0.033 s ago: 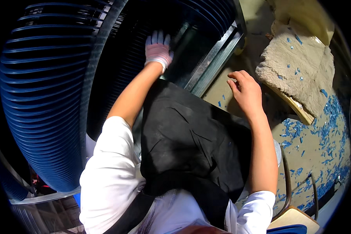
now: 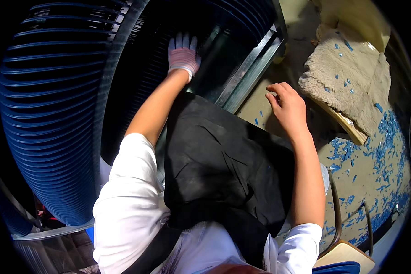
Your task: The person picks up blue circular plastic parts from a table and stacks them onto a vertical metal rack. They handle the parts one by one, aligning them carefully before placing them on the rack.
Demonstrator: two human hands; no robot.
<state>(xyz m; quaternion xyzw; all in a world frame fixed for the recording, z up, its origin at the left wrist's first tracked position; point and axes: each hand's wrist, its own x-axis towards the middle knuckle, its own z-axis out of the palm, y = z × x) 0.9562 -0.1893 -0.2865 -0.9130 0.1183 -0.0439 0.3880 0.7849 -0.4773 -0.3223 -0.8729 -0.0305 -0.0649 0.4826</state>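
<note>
I see the left hand (image 2: pixel 182 55), in a pale knit glove, with its fingers (image 2: pixel 181 42) spread flat and pressed on the dark ribbed surface inside the large blue ribbed drum (image 2: pixel 45 118). The fingers are fully extended and grip nothing. The drum fills the far left of the scene; its blue ribs curve from the far edge down to the near left.

The right hand (image 2: pixel 287 105) is bare. Its fingers (image 2: pixel 275 91) are loosely curled, half open, and hold nothing. The hand hovers just beside the metal frame rail (image 2: pixel 249 68), which runs diagonally at the right edge of the drum opening. I cannot tell whether the fingertips touch it.

A black apron (image 2: pixel 223 160) covers the near centre between the two forearms. To the far right, a beige fleecy cloth (image 2: pixel 342 82) lies on the floor (image 2: pixel 365 169), which is scattered with small blue chips (image 2: pixel 388 137).
</note>
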